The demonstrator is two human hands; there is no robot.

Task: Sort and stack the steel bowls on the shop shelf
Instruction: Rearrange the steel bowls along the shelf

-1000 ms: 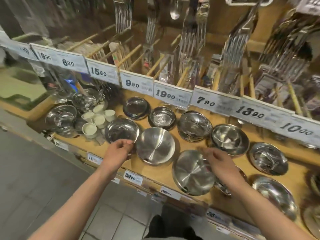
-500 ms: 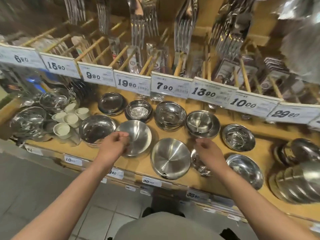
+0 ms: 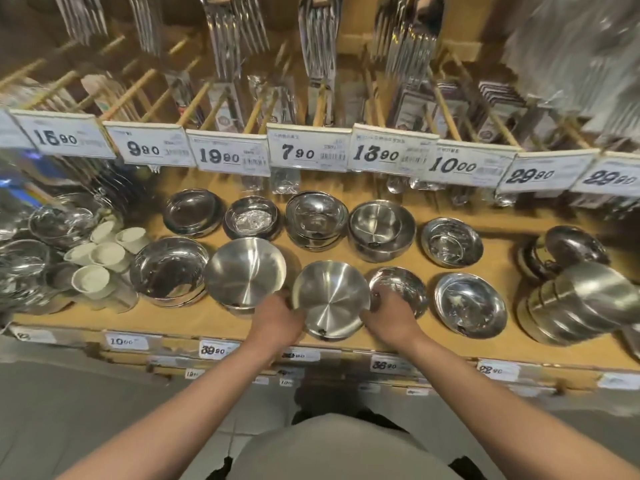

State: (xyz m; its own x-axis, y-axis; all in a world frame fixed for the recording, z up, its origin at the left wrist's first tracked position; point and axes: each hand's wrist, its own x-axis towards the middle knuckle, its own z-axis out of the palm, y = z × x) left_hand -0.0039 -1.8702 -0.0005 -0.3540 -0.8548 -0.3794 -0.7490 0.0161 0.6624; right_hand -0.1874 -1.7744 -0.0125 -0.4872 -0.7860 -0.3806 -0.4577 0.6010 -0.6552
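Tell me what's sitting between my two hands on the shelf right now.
In the head view, one brushed steel bowl sits between the left hand and right hand, which grip its opposite sides near the front edge of the wooden shelf.

left hand (image 3: pixel 277 318) and right hand (image 3: pixel 393 317) outstretched, fingers curled

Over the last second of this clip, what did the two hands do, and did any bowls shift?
The left hand left the rim of the matte bowl and moved right to the left side of the front-centre brushed bowl. The right hand came in to that bowl's right side, so both hands now flank it; whether the fingers grip is unclear. The bowls and white cups appear unmoved on the shelf.
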